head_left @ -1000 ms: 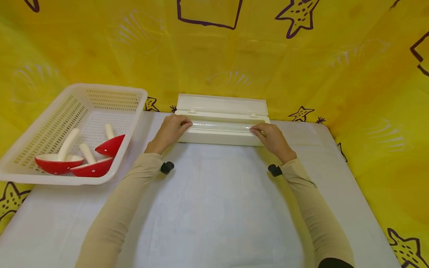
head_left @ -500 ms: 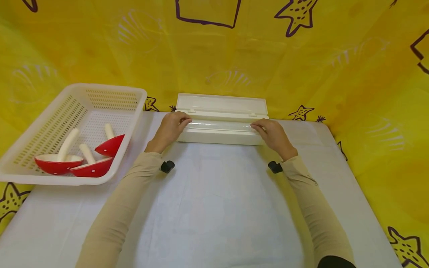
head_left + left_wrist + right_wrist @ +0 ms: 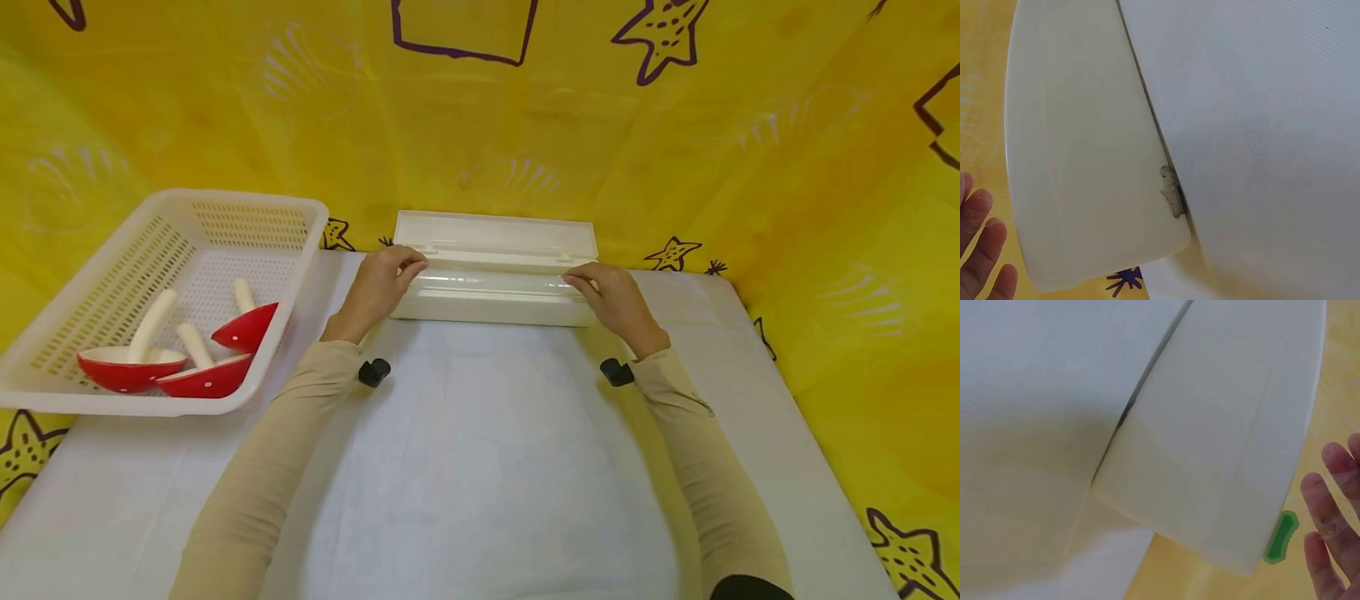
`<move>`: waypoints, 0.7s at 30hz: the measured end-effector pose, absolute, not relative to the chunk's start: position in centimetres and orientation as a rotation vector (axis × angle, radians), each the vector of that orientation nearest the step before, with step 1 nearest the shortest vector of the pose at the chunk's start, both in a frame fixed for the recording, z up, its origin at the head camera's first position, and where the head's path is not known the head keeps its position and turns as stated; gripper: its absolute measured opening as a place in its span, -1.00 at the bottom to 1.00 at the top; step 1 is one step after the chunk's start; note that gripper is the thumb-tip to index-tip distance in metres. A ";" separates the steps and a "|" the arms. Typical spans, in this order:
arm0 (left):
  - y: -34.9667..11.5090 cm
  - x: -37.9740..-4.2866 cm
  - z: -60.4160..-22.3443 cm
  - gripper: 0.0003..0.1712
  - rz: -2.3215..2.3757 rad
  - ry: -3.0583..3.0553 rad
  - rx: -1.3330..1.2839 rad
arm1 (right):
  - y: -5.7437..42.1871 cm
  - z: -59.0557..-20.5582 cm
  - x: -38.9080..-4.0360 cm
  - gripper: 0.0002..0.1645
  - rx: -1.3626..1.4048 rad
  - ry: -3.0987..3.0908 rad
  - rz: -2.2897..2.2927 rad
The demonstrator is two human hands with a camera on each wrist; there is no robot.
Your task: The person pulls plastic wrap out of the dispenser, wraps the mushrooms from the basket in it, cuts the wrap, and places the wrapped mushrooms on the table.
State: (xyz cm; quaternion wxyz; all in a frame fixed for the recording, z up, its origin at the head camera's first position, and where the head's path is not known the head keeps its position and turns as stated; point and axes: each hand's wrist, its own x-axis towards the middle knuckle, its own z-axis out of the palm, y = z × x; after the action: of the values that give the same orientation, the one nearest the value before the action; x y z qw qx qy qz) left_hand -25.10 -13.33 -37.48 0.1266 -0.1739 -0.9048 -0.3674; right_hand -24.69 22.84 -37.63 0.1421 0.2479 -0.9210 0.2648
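Observation:
A long white cling film dispenser (image 3: 491,309) lies at the back of the table, its lid (image 3: 495,232) tipped back. Clear cling film (image 3: 495,281) shows along its opening. At the left end, my left hand (image 3: 372,293) pinches the film's edge between thumb and forefinger. My right hand (image 3: 617,304) pinches it likewise at the right end. Both hands are just above the box. In the right wrist view, a thin clear sheet crosses the fingers (image 3: 1329,515), and a green piece (image 3: 1282,537) sticks out by the box's end. The left wrist view shows several fingertips (image 3: 990,247) beside the box.
On the left stands a white perforated basket (image 3: 311,250) holding red-and-white ladles (image 3: 202,375) with pale handles. Yellow patterned cloth (image 3: 480,125) hangs behind and at the sides. A pale cloth covers the table (image 3: 480,467).
Both hands have risen slightly and drawn a little farther apart, still pinching the film. The dispenser and basket have stayed in place.

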 end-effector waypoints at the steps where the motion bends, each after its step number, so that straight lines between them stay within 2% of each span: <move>1: -13.3 -25.1 -37.4 -0.78 -1.073 -2.633 -0.504 | 22.8 -37.6 -24.7 -0.72 0.714 -2.656 0.768; 21: -13.3 -25.0 -37.0 -0.73 -1.085 -2.621 -0.481 | 23.1 -37.1 -24.5 -0.73 0.706 -2.671 0.943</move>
State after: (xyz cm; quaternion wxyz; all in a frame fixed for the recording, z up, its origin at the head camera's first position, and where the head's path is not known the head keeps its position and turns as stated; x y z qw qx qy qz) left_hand -25.04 -13.33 -37.04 0.1321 -0.1658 -0.9030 -0.3737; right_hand -24.55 23.12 -37.12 0.1110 0.2404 -0.9094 0.3209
